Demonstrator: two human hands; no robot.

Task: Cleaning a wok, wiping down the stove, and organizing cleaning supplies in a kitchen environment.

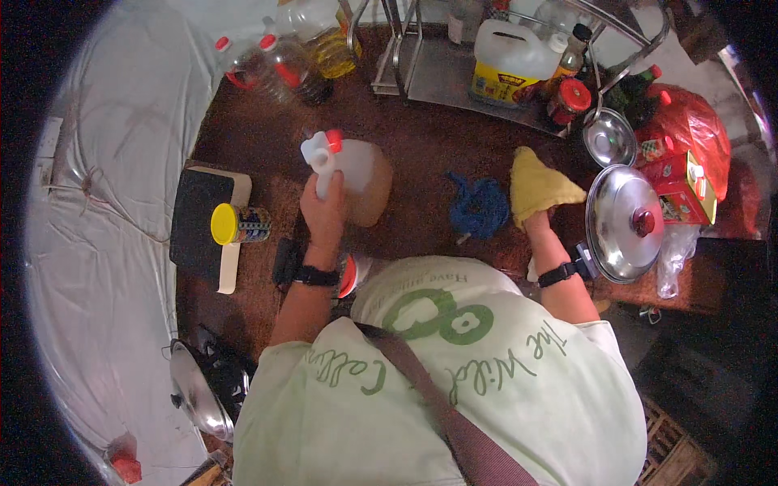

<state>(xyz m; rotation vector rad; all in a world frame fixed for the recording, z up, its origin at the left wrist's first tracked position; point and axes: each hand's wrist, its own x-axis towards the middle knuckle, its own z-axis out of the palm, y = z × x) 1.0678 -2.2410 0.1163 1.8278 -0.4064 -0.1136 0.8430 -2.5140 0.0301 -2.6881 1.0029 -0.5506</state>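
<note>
My left hand (pixel 324 212) grips the handle of a translucent plastic jug (pixel 364 182), which has a red cap at its upper end. Under a yellow cloth (pixel 538 185) most of my right hand (pixel 538 223) is hidden, and the cloth is held in it against the brown tabletop (pixel 419 127). A crumpled blue plastic bag (pixel 480 206) lies between the two hands. Just right of the cloth, a shiny metal pot lid (pixel 625 223) with a dark red knob stands near my wrist.
A yellow-lidded canister (pixel 240 223) is by a black-and-cream tray-like object (pixel 200 212) on the left. Clear bottles (pixel 292 67) stand at the back. A metal rack (pixel 437 73) holds a yellow-labelled jug (pixel 507 67) and a red-lidded jar (pixel 568 100). A red carton (pixel 678 188) sits at right.
</note>
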